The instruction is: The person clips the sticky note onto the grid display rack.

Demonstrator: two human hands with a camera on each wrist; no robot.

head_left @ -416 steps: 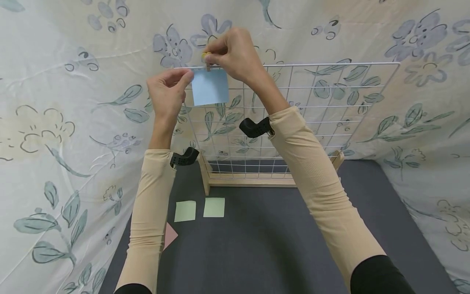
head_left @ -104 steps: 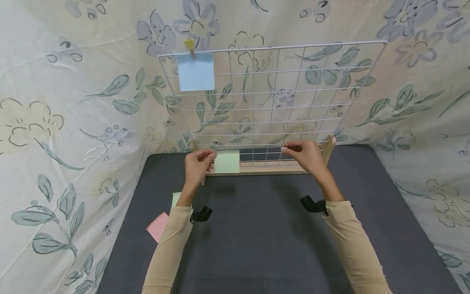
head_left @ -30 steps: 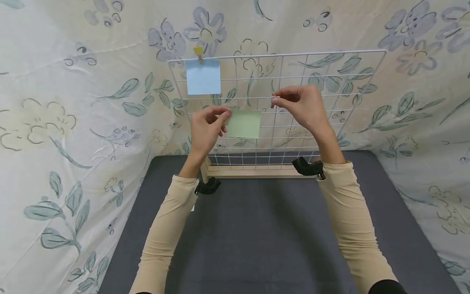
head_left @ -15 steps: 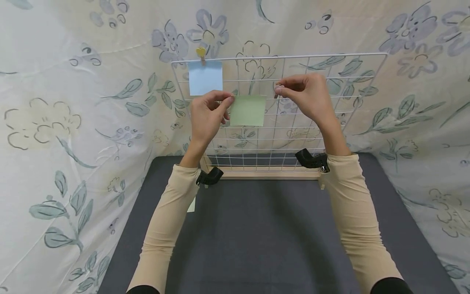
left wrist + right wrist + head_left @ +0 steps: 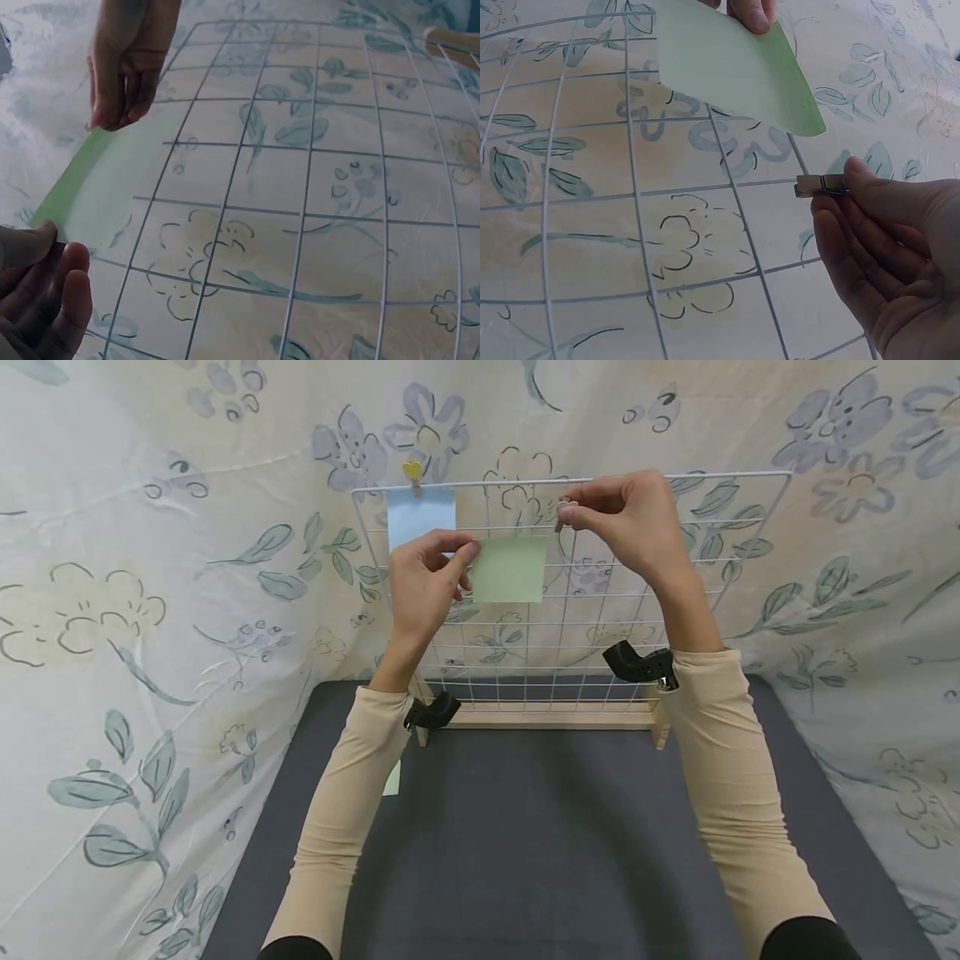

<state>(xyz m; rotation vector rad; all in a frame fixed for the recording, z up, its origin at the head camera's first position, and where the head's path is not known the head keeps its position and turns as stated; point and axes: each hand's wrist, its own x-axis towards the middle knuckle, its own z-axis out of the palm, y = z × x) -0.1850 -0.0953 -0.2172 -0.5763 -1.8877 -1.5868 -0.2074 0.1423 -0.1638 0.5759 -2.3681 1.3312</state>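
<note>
"Where exactly is that pale green square of paper [image 5: 508, 570]?"

"Up against the white wire grid [image 5: 735, 473] as I see it, between the person's hands. Make the paper the clock's centre: the left hand [image 5: 429, 585] sits at nine, the right hand [image 5: 637, 522] at two."

"Are both on it?"

"Just the left, pinching the paper's ten o'clock corner between thumb and fingers. The right pinches a small wooden clothespin [image 5: 821, 185], near the corner between one and two but apart from it."

"That pin's hard to make out in the head view."

"A brown stub with something whitish at the fingertips, yes. The right wrist view gives you its metal spring, its wooden tip pointing to nine o'clock, and the gap to the paper, which bows along one edge."

"And the left wrist view?"

"There the right fingertips overlap the paper's edge, so you couldn't judge the gap. It does show the left thumb on the corner, other fingers curled below."

"Anything for the head view alone?"

"A sky-blue square of paper [image 5: 408, 510] at ten o'clock, partly behind the left hand, under a wooden clip with a yellow heart [image 5: 412, 470]. Then the pale wooden stand [image 5: 555, 718] on the dark grey desk [image 5: 540, 843], and at seven another green paper [image 5: 392, 780], mostly hidden by the beige left sleeve [image 5: 330, 843]."
</note>
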